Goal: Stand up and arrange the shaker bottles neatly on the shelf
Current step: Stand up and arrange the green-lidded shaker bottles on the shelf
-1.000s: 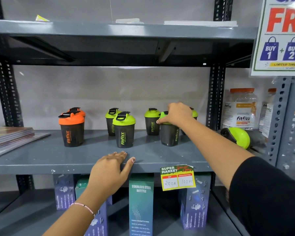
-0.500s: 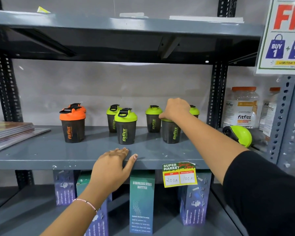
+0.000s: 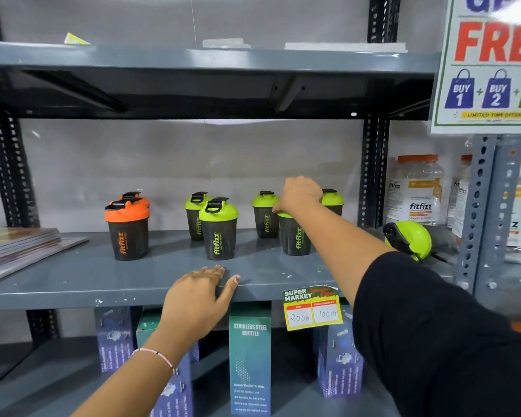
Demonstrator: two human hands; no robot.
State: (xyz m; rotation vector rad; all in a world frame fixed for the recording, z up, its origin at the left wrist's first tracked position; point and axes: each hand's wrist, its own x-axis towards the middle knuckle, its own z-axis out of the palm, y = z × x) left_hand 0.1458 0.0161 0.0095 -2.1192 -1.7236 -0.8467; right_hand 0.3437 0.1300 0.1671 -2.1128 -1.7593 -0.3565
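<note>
Right hand [image 3: 300, 194]: we cup it over the lid of a green bottle [image 3: 295, 236], gripping the top.
Green bottle: it stands up on the shelf [image 3: 73, 284], right under our right hand.
Left hand [image 3: 197, 291]: we lay it open and flat on the shelf edge, holding nothing.
Tipped bottle [image 3: 409, 240]: it lies on its side, off to the right of our right arm.

Grey metal shelving [image 3: 73, 284] on black perforated uprights [image 3: 373, 164] stands against a plain grey wall [image 3: 133, 158] (evenly lit), with a promotional poster [image 3: 491, 70] hanging at upper right.
</note>
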